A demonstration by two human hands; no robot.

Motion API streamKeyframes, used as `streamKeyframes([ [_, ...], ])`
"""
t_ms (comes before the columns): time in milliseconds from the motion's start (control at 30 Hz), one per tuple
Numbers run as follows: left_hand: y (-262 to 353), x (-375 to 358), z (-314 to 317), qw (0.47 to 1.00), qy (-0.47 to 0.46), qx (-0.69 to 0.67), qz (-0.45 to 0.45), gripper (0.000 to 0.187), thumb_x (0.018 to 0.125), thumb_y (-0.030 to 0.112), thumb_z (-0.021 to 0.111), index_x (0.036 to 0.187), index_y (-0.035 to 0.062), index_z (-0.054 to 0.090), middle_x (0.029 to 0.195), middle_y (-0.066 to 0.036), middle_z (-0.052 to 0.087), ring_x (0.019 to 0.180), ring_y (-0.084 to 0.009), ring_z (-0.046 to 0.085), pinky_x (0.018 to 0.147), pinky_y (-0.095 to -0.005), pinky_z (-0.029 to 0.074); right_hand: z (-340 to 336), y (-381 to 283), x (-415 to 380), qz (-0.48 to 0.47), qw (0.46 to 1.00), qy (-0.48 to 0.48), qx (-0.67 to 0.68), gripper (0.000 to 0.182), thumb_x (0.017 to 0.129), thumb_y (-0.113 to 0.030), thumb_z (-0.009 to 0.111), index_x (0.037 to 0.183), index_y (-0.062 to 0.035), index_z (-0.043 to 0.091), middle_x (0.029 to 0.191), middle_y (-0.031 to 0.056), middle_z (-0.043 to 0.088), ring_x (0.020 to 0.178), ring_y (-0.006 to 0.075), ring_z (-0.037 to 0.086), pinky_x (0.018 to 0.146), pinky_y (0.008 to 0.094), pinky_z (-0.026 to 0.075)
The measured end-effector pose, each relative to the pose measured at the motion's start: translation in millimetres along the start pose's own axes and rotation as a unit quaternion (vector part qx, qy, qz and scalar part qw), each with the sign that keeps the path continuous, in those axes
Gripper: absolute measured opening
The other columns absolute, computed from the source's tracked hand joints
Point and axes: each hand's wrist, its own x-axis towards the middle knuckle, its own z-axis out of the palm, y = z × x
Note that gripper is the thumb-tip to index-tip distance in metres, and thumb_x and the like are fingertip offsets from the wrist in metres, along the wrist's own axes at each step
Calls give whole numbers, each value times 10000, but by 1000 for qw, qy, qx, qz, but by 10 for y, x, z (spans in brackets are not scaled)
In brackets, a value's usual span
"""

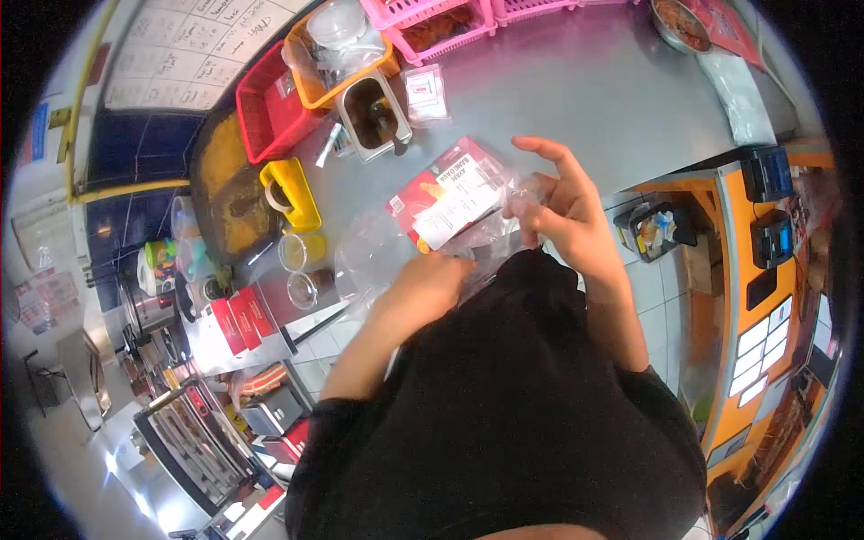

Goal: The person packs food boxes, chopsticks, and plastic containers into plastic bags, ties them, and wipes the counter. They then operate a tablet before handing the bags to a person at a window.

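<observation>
A red and white printed food box (463, 200) lies at the near edge of the steel counter, inside or on a clear plastic bag (364, 261). My left hand (430, 286) is closed on the bag's near side, just below the box; its fingertips are partly hidden. To the right of the box, my right hand (567, 211) pinches crumpled clear plastic between thumb and fingers, with the index finger stretched out. Two clear cups (301, 252) stand left of the bag, one with yellowish contents.
Behind the box is a metal container (374, 117) with a utensil in it. Yellow (301, 184), red (261, 112) and pink baskets (445, 36) line the counter's back. A large pan (236, 171) is at the left, and an orange cabinet (729, 315) at the right.
</observation>
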Motion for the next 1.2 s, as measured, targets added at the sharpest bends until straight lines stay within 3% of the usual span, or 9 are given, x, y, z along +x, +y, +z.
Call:
streamKeyframes([
  [333, 110, -847, -1634, 985, -43, 167, 28, 200, 776, 202, 710, 902, 49, 692, 892, -127, 676, 869, -318, 587, 894, -462, 464, -70, -48, 498, -26, 993, 55, 99, 519, 854, -56, 540, 1357, 7, 430, 737, 93, 599, 532, 89, 515, 462, 213, 398],
  [467, 228, -679, -1623, 943, 133, 267, 150, 226, 680, 101, 725, 894, 52, 671, 880, -97, 661, 899, -310, 596, 954, -472, 453, 650, 45, 436, -48, 980, -172, -90, 757, 800, -54, 661, 1465, -92, 302, 955, 149, 670, 856, 228, 670, 783, 368, 550],
  [500, 201, -589, -1540, 929, 202, 229, 211, 266, 655, 79, 720, 914, 59, 668, 905, -94, 656, 919, -301, 601, 984, -472, 444, 806, 304, 492, -238, 900, -195, -307, 791, 814, -118, 682, 1482, -93, 258, 957, 190, 671, 855, 277, 678, 793, 406, 550],
  [600, 35, -448, -1211, 891, 281, 163, 317, 366, 684, 5, 693, 1041, 63, 637, 1016, -89, 651, 984, -278, 613, 1047, -478, 415, 1116, 400, 508, -87, 877, -139, -451, 736, 823, -138, 671, 1454, -117, 291, 893, 253, 633, 839, 375, 653, 730, 444, 531],
  [667, -16, -267, -794, 783, 487, -347, 172, 472, 837, -28, 641, 1286, 55, 522, 1037, -63, 644, 1061, -166, 576, 1070, -427, 373, 1129, 255, 499, 27, 969, -38, -242, 597, 805, -23, 639, 1364, -70, 434, 1074, 176, 611, 960, 250, 633, 823, 383, 500],
  [733, -182, 73, -520, 759, 380, -526, 62, 469, 848, 11, 646, 1296, 53, 515, 1053, -75, 641, 1080, -166, 569, 1059, -417, 381, 1170, 497, 558, -69, 971, 7, -228, 560, 813, -43, 638, 1340, -88, 455, 1050, 176, 604, 935, 275, 629, 818, 390, 504],
  [1000, -658, 818, 250, 763, 315, -563, 43, 495, 891, 171, 667, 1336, 44, 491, 1117, -123, 631, 1159, -166, 541, 1016, -376, 415, 834, 468, 157, 92, 906, -114, -396, 538, 810, -213, 722, 1292, -103, 508, 1224, 162, 568, 1131, 350, 563, 973, 480, 437],
  [1100, -757, 1028, 314, 759, 330, -559, 48, 511, 902, 211, 672, 1347, 42, 484, 1133, -135, 628, 1178, -166, 534, 1005, -365, 424, 428, 484, 149, -55, 849, 51, -522, 734, 761, -369, 777, 1355, -72, 465, 1388, 177, 482, 1276, 361, 471, 1043, 500, 381],
  [1200, -876, 1151, 367, 919, 372, 97, 83, 352, 896, 202, 623, 1216, 53, 624, 1145, -59, 654, 910, -242, 633, 808, -411, 494, 264, 840, 225, -20, 732, -5, -681, 1039, 686, -466, 817, 1488, -51, 303, 1548, 204, 287, 1436, 377, 273, 1121, 523, 299],
])
